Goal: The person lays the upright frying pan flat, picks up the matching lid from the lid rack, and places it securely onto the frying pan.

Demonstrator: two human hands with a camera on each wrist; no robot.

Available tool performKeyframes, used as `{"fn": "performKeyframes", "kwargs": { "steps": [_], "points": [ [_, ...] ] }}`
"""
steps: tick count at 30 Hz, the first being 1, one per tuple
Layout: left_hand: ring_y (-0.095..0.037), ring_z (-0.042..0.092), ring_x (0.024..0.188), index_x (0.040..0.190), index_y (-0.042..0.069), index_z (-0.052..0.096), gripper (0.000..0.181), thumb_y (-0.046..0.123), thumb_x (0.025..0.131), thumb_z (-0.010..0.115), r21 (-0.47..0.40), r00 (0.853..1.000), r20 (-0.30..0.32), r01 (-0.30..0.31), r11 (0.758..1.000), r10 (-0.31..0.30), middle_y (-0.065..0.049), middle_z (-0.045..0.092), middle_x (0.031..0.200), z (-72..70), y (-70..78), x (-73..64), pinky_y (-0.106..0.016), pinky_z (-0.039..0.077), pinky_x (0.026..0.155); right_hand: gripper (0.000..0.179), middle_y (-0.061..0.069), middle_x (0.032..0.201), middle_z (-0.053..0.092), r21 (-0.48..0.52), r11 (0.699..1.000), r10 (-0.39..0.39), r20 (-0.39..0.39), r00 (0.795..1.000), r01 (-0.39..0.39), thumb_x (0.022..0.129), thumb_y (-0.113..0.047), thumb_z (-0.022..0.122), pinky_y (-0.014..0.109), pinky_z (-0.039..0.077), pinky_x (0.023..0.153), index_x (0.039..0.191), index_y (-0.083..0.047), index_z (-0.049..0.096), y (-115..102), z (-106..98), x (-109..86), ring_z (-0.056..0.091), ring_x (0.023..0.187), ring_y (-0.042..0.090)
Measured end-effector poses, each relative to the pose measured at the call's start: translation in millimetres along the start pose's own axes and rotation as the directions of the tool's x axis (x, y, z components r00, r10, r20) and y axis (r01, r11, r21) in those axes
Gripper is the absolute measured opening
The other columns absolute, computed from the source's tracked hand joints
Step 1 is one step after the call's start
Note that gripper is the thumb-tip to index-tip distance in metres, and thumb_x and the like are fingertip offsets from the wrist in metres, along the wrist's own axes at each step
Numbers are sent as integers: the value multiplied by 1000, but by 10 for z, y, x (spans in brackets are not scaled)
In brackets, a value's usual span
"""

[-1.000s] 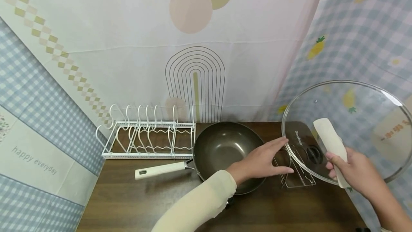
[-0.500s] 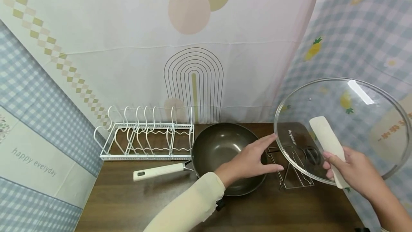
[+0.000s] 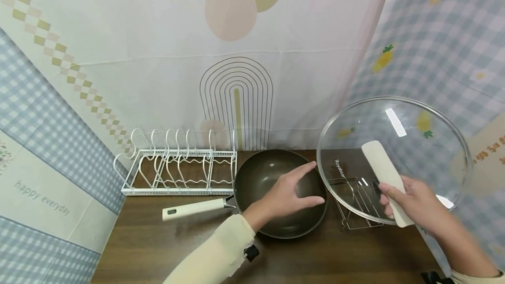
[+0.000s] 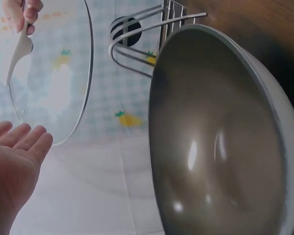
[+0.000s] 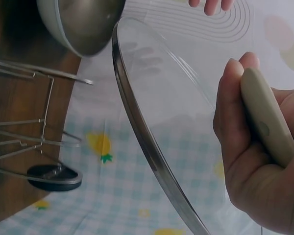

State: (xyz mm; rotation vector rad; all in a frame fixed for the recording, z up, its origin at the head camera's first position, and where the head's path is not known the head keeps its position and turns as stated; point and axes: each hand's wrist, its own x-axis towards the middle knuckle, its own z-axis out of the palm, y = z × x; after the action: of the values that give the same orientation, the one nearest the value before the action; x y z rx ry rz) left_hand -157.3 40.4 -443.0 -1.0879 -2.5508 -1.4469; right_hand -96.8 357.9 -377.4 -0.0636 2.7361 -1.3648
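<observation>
My right hand (image 3: 418,205) grips the cream handle (image 3: 380,170) of a large round glass lid (image 3: 430,148) with a metal rim. The lid is held tilted above the table's right side. My left hand (image 3: 282,194) is spread over the dark wok (image 3: 258,183), thumb and fingers apart, holding nothing. Its fingertips lie near the lid's left rim; in the right wrist view the left fingers (image 5: 210,6) appear apart from it. The wok sits upright, its cream handle (image 3: 193,209) pointing left. In the left wrist view, its bare inside (image 4: 215,147) shows.
A white wire pan rack (image 3: 177,191) with several upright loops stands left of the wok. Right of the wok, partly behind the lid, is a small metal wire stand (image 5: 46,98) with a black disc (image 5: 54,177) at it. Patterned cloths (image 3: 158,78) hang behind and at both sides.
The lid has moved left in my right hand, now covering more of the wire stand. My left hand has also moved left, staying spread over the wok. The wok and white rack stay put.
</observation>
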Motion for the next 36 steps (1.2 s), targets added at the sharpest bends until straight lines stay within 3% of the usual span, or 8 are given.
{"fn": "performKeyframes", "kwargs": {
  "steps": [12, 22, 29, 36],
  "points": [
    [-19, 54, 140, 158, 25, 42, 83, 35, 86, 84, -90, 995, -83, 53, 995, -60, -3, 54, 154, -295, -236, -362, -37, 45, 116, 32, 4, 78, 66, 61, 998, 19, 107, 994, -25, 110, -25, 51, 41, 57, 47, 110, 7, 54, -54, 213, 76, 68, 58, 19],
    [-24, 55, 139, 156, 30, 43, 80, 33, 87, 84, -130, 983, -116, 128, 983, -143, 1, 57, 151, -522, -419, -743, -45, 45, 115, 33, 8, 79, 65, 108, 993, 27, 160, 987, -44, 109, -23, 53, 41, 59, 50, 112, 9, 52, -80, 329, 92, 68, 58, 19],
    [-24, 56, 138, 154, 18, 47, 76, 24, 88, 84, -143, 980, -164, 89, 986, -112, -3, 55, 153, -609, -534, -891, -41, 50, 110, 34, 11, 80, 65, 135, 988, 44, 201, 979, -72, 107, -24, 57, 42, 59, 52, 113, 10, 52, -159, 481, 148, 69, 60, 21],
    [-29, 61, 131, 148, 12, 52, 68, 21, 89, 83, -145, 975, -169, 118, 982, -142, -8, 59, 147, -731, -650, -1048, -46, 53, 105, 39, 13, 80, 65, 143, 988, 33, 219, 975, -66, 106, -26, 59, 41, 59, 52, 117, 11, 52, -182, 614, 206, 69, 60, 21]
  ]
}}
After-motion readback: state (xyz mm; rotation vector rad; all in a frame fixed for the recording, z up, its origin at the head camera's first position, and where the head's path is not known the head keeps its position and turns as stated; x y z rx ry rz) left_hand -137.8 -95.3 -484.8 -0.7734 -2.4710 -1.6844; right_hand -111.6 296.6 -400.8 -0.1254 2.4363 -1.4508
